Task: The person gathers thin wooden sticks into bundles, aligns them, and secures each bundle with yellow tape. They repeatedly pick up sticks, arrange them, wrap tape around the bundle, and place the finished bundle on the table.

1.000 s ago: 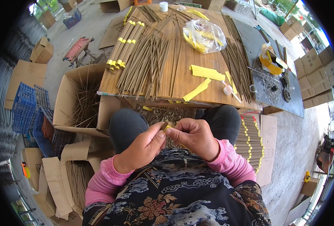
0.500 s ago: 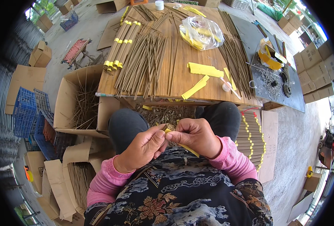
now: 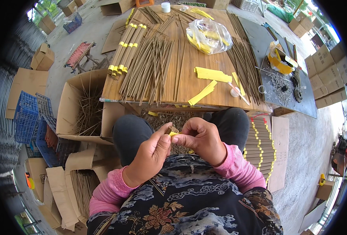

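Where both hands (image 3: 177, 143) meet, stick bundle (image 3: 168, 130) (mostly hidden) with yellow strip (image 3: 175, 134)

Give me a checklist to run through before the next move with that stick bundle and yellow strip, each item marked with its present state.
1. Left hand grips the stick bundle: ok.
2. Right hand pinches the yellow strip at the bundle's end: ok.
3. Strip wound fully round the bundle: cannot tell, fingers hide it.
4. Spare yellow strips lying on the wooden table: ok.
5. Loose sticks on the table for later bundles: ok.
6. Finished banded bundles stacked beside the right knee: ok.
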The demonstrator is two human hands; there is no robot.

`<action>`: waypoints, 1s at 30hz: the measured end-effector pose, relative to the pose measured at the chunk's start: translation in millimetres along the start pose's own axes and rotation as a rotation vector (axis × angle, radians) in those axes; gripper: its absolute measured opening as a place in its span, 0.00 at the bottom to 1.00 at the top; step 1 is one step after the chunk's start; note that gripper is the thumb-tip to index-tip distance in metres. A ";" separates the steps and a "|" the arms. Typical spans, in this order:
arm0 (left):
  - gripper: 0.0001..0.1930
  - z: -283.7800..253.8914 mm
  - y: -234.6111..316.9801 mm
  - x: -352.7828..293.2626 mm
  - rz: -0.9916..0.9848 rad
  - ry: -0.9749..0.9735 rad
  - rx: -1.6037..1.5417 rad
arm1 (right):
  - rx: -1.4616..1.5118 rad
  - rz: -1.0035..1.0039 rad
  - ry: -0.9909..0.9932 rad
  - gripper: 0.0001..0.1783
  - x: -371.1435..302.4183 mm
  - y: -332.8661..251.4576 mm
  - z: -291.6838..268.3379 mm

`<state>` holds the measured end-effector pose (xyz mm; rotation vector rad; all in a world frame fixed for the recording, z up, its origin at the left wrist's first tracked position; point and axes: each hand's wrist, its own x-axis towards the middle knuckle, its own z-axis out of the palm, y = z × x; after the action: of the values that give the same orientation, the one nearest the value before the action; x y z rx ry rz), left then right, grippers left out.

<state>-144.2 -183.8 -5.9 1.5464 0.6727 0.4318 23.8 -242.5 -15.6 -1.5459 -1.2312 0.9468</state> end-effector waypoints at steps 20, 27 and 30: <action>0.24 4.7 -10.1 -7.1 0.163 -0.145 0.070 | 0.333 -0.084 -0.287 0.14 -17.7 16.9 -2.9; 0.31 1.6 -3.4 -4.7 0.047 -0.367 -0.192 | 0.215 -0.329 -0.443 0.14 -5.6 22.3 -15.5; 0.35 2.9 -7.6 -2.0 -0.010 -0.431 -0.337 | 0.176 -0.387 -0.502 0.14 -1.7 17.0 -21.5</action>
<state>-145.0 -187.4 -13.5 1.2576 0.2557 0.1803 48.3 -249.6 -25.6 -0.9069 -1.6707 1.1804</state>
